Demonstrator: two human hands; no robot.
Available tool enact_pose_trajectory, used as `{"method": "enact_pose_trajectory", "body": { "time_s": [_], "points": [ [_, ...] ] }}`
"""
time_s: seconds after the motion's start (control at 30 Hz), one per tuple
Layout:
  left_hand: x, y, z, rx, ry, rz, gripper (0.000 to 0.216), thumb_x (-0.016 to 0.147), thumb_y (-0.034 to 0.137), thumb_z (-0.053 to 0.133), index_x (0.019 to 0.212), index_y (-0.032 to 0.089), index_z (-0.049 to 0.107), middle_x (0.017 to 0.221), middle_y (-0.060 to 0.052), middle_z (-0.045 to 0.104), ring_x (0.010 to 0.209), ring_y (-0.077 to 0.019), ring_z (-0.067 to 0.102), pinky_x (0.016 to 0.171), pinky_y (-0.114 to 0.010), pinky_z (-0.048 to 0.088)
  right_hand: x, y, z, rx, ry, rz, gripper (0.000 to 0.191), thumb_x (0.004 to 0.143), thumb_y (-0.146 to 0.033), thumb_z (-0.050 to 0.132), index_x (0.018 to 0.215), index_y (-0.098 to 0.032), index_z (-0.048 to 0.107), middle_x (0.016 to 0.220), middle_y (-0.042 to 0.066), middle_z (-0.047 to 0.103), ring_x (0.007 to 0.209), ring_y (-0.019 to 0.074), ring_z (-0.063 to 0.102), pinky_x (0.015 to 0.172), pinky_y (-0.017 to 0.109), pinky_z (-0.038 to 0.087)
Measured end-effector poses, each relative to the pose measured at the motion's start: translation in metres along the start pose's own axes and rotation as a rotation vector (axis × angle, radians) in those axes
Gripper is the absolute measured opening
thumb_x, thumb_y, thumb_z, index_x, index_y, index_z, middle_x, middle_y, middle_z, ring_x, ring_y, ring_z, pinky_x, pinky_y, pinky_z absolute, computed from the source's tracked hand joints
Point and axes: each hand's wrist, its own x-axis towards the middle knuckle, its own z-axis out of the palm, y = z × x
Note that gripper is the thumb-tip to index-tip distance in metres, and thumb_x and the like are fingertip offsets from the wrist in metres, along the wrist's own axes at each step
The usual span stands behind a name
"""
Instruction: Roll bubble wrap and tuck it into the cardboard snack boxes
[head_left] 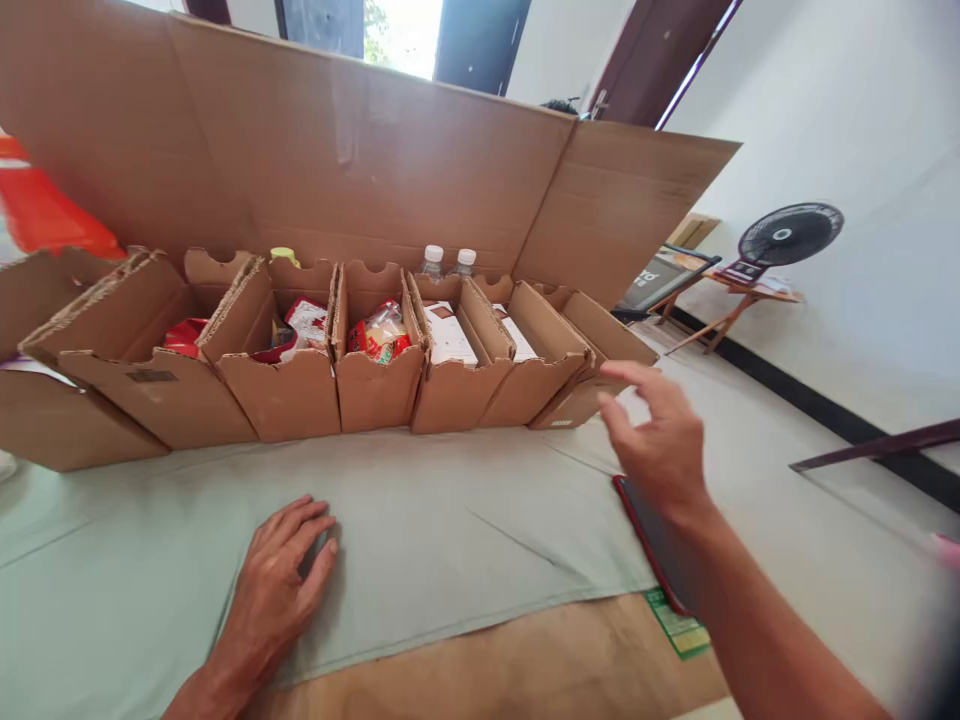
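Observation:
My left hand rests palm down on the pale green cloth, its fingers loosely spread with nothing in them. My right hand is raised near the rightmost cardboard bin, thumb and forefinger apart and nothing between them. Several open-topped cardboard bins stand in a row at the back of the cloth. One contains a red and clear snack packet. White boxes lie in two bins farther right. Red packaging and a red-and-white bag show in bins on the left.
Behind the bins stands a tall cardboard panel. White-capped bottles and a yellow cap poke up before it. A dark flat object with a red edge lies under my right forearm. A fan is at the far right.

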Motion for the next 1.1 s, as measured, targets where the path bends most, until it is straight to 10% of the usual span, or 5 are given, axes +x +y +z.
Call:
{"method": "enact_pose_trajectory", "body": {
  "time_s": [0.37, 0.57, 0.8, 0.97, 1.1],
  "points": [
    [0.000, -0.003, 0.000, 0.001, -0.036, -0.012, 0.027, 0.096, 0.035, 0.051, 0.101, 0.022, 0.074, 0.114, -0.010, 0.077, 0.115, -0.0321, 0.068, 0.095, -0.052, 0.055, 0.048, 0.065, -0.028, -0.375, -0.407, -0.088, 0.015, 0.075, -0.022, 0.062, 0.069, -0.027, 0.075, 0.063, 0.005, 0.071, 0.075, 0.0272, 0.066, 0.084, 0.046, 0.046],
    [-0.002, -0.001, -0.002, -0.003, -0.057, -0.015, 0.030, 0.094, 0.040, 0.052, 0.102, 0.023, 0.075, 0.114, -0.010, 0.077, 0.114, -0.0336, 0.067, 0.097, -0.054, 0.052, 0.024, 0.013, -0.066, -0.304, -0.658, -0.124, 0.017, 0.078, -0.026, 0.068, 0.087, -0.028, 0.081, 0.070, -0.001, 0.075, 0.056, 0.0160, 0.059, 0.055, 0.029, 0.037],
    [-0.002, 0.001, -0.003, -0.007, -0.060, 0.001, 0.032, 0.094, 0.040, 0.049, 0.100, 0.022, 0.075, 0.112, -0.011, 0.077, 0.116, -0.0345, 0.067, 0.096, -0.053, 0.053, 0.008, -0.112, -0.034, -0.189, -0.745, -0.154, 0.014, 0.078, -0.013, 0.064, 0.074, -0.022, 0.074, 0.074, 0.003, 0.075, 0.067, 0.0190, 0.067, 0.057, 0.028, 0.043],
    [0.001, -0.002, -0.004, -0.040, -0.033, -0.014, 0.033, 0.093, 0.040, 0.050, 0.099, 0.020, 0.076, 0.110, -0.013, 0.077, 0.112, -0.0354, 0.068, 0.096, -0.056, 0.055, 0.018, -0.159, -0.062, 0.336, -0.530, -0.057, 0.024, 0.093, -0.018, 0.054, 0.108, -0.022, 0.072, 0.089, -0.003, 0.078, 0.081, 0.0145, 0.072, 0.075, 0.027, 0.054],
    [0.001, 0.007, -0.009, -0.134, -0.040, -0.039, 0.033, 0.093, 0.042, 0.053, 0.102, 0.019, 0.075, 0.115, -0.014, 0.075, 0.116, -0.0359, 0.067, 0.096, -0.057, 0.057, 0.013, -0.102, -0.096, 0.439, 0.037, 0.140, 0.015, 0.085, -0.027, 0.067, 0.096, -0.022, 0.075, 0.102, 0.003, 0.077, 0.099, 0.0176, 0.070, 0.093, 0.035, 0.051]
  ]
}}
